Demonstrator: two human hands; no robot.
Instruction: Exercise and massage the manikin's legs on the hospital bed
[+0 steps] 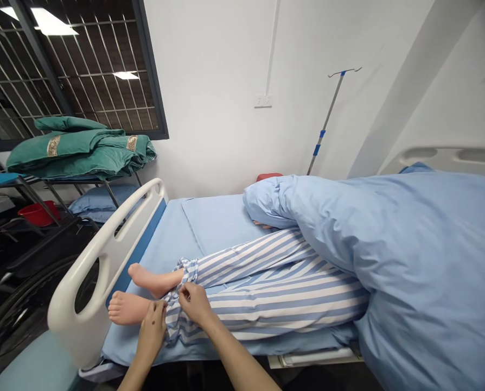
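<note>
A figure lies on a hospital bed [210, 217] in blue-and-white striped trousers [267, 288], bare feet [132, 296] toward the white footboard [91, 271]. A light blue duvet [409, 239] covers everything above the thighs. My right hand [193, 304] pinches the striped cuff at the near ankle, fingers closed on the cloth. My left hand [152, 326] rests just left of it, at the same cuff beside the near foot, fingers curled onto the fabric edge.
Folded green blankets [83, 146] lie on a metal rack at the left, with a red basin [37, 213] below. An IV pole [327, 117] stands behind the bed by the white wall. A wheelchair wheel [18, 309] shows at lower left. The headboard [446, 157] is at right.
</note>
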